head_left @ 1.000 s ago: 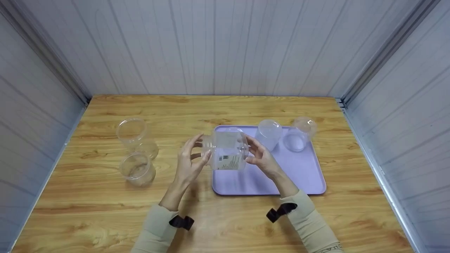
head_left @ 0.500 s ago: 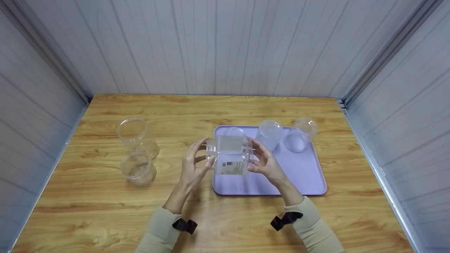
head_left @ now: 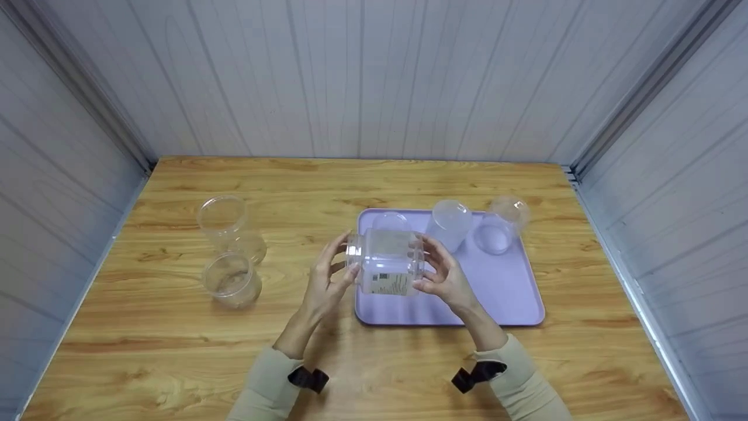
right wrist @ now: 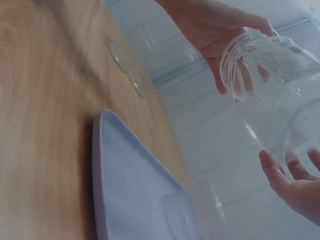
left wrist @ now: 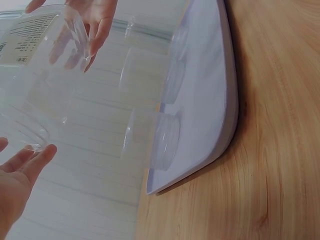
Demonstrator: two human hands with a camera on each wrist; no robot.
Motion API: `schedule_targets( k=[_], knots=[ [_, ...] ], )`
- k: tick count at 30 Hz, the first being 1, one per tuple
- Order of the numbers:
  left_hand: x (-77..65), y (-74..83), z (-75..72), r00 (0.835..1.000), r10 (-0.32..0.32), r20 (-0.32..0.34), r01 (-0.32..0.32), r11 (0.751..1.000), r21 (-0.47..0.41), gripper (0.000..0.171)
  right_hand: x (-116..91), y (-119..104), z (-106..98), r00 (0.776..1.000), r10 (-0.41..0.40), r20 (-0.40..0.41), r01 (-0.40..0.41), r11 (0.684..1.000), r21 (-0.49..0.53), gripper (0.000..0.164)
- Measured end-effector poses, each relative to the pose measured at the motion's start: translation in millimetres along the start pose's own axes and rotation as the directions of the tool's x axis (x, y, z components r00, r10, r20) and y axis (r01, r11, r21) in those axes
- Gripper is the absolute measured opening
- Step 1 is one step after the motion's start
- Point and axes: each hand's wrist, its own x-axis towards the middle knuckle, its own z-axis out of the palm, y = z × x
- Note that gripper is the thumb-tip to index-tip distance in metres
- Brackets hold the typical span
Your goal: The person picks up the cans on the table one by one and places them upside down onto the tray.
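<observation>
A clear plastic jar (head_left: 388, 260) with a printed label lies on its side in the air, above the left part of the lilac tray (head_left: 502, 298). My left hand (head_left: 327, 280) grips its threaded neck, thumb in front and fingers behind. At the other end my right hand (head_left: 447, 278) holds the jar's base between thumb and fingers. The right wrist view shows the jar's open mouth (right wrist: 232, 65) beside the left hand (right wrist: 215, 30). In the left wrist view the label (left wrist: 27, 37) faces the camera near the right hand (left wrist: 95, 20).
Along the tray's back stand a small clear container (head_left: 391, 221), a taller frosted cup (head_left: 450, 222) and a clear container (head_left: 494, 234) at the right. Two clear containers, a tall one (head_left: 222, 217) and a short one (head_left: 231, 280), stand on the wooden table (head_left: 146, 351) at the left.
Both hands have brought the jar slightly towards the person and a little to the right. The grip at both ends stays the same. The containers on tray and table have not moved.
</observation>
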Motion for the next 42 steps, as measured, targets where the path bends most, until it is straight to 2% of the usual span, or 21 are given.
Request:
schedule_targets(
  k=[4, 7, 8, 14, 16, 17, 22, 27, 36, 42],
  knots=[
    [-2.7, -0.3, -0.3, 0.999, -0.020, 0.036, 0.018, 0.999, 0.041, 0.051, -3.0, -2.5, 0.0, 0.999, -0.005, -0.041, 0.002, 0.998, -0.069, 0.083],
    [-6.8, -14.9, -1.8, 0.999, -0.013, 0.037, 0.009, 0.994, 0.106, 0.050, -5.6, -4.0, -1.1, 0.998, -0.005, -0.063, -0.003, 0.992, -0.130, 0.081],
    [-7.5, -14.9, -2.5, 0.999, -0.014, 0.034, 0.010, 0.992, 0.125, 0.049, -6.5, -4.9, -1.6, 0.998, -0.002, -0.067, -0.008, 0.989, -0.146, 0.081],
    [-11.3, -20.1, -10.1, 1.000, -0.023, -0.017, 0.026, 0.976, 0.214, 0.036, -10.9, -9.8, -7.5, 0.997, -0.007, -0.081, -0.010, 0.979, -0.203, 0.077],
    [-14.0, -31.5, -14.2, 0.999, -0.022, -0.043, 0.032, 0.968, 0.250, 0.034, -12.4, -10.4, -10.3, 0.996, -0.012, -0.092, -0.010, 0.973, -0.232, 0.076],
    [-15.6, -37.5, -16.6, 0.998, -0.019, -0.058, 0.034, 0.964, 0.265, 0.033, -13.5, -10.6, -11.8, 0.995, -0.014, -0.099, -0.011, 0.968, -0.252, 0.077],
    [-21.4, -42.0, -29.2, 0.991, -0.016, -0.132, 0.061, 0.936, 0.346, 0.030, -18.7, -14.5, -16.6, 0.993, -0.011, -0.116, -0.031, 0.935, -0.352, 0.078],
    [-27.3, -44.5, -43.8, 0.984, -0.048, -0.174, 0.118, 0.900, 0.420, 0.034, -23.3, -27.1, -14.2, 0.993, -0.004, -0.120, -0.048, 0.901, -0.432, 0.078],
    [-34.3, -46.1, -74.7, 0.962, -0.146, -0.229, 0.252, 0.796, 0.550, 0.041, -28.6, -51.9, -8.0, 0.994, -0.005, -0.110, -0.058, 0.825, -0.563, 0.080],
    [-35.8, -45.8, -90.9, 0.956, -0.180, -0.233, 0.287, 0.743, 0.604, 0.045, -30.7, -53.8, -16.4, 0.996, -0.040, -0.085, -0.023, 0.778, -0.628, 0.080]
  ],
)
